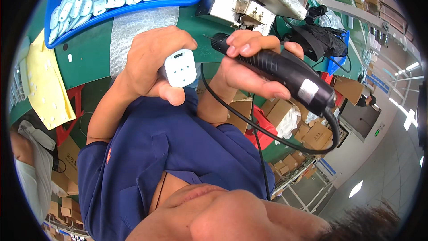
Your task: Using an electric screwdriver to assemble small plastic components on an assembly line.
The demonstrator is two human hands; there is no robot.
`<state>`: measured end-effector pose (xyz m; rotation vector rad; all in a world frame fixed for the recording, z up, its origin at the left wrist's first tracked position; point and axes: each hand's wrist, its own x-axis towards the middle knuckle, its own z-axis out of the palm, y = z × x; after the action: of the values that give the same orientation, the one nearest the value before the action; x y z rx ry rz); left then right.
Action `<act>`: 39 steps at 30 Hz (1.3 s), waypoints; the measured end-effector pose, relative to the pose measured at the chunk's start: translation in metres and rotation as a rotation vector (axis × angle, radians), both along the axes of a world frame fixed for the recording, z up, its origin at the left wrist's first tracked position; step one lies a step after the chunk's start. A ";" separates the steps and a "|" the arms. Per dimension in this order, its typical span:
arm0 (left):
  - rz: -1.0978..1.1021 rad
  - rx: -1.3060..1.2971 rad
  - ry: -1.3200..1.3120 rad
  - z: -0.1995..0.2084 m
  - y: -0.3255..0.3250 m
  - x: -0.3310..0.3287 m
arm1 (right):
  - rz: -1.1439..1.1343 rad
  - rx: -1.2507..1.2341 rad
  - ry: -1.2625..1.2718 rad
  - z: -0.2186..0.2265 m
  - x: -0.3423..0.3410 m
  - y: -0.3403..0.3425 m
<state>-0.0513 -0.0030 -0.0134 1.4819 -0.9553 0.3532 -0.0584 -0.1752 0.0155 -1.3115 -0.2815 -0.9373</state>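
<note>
My left hand (145, 56) is closed around a small white plastic casing (182, 75) with rounded corners. The casing's end face points up, showing a slot-like port and several small holes. In my right hand (249, 78) is a black electric screwdriver (278, 68), lying across the palm with the fingers wrapped round its grip. Its thin bit points left, above and to the right of the casing and apart from it. A black cable (307, 148) loops from the screwdriver's rear end back under my right wrist.
A blue tray (122, 12) heaped with similar white casings stands at the far left of the green table (89, 64). Bubble wrap (145, 20) lies beside it. A metal fixture (256, 11) stands at the back. A yellow sheet (49, 93) lies left, near another person's arm (22, 147).
</note>
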 end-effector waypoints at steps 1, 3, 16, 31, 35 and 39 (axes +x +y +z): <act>0.000 -0.018 0.001 -0.002 0.000 -0.001 | -0.016 0.017 -0.031 0.008 -0.003 -0.001; 0.006 -0.036 -0.024 -0.008 0.001 -0.001 | -0.019 0.023 -0.161 0.029 -0.010 -0.007; -0.009 -0.046 0.079 -0.006 0.003 -0.003 | -0.507 -0.066 -0.211 0.115 0.050 -0.068; -0.001 -0.077 -0.011 -0.003 -0.006 0.002 | -0.153 -0.234 0.273 0.077 0.066 -0.025; 0.020 -0.082 0.005 -0.004 -0.006 0.000 | -0.113 -0.206 0.332 0.080 0.057 -0.021; 0.015 -0.034 0.005 0.000 -0.001 -0.001 | 0.050 -0.072 0.132 0.095 0.027 -0.012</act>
<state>-0.0523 -0.0044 -0.0129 1.4584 -0.9303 0.3744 -0.0315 -0.1871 0.1109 -1.4201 -0.2467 -0.8002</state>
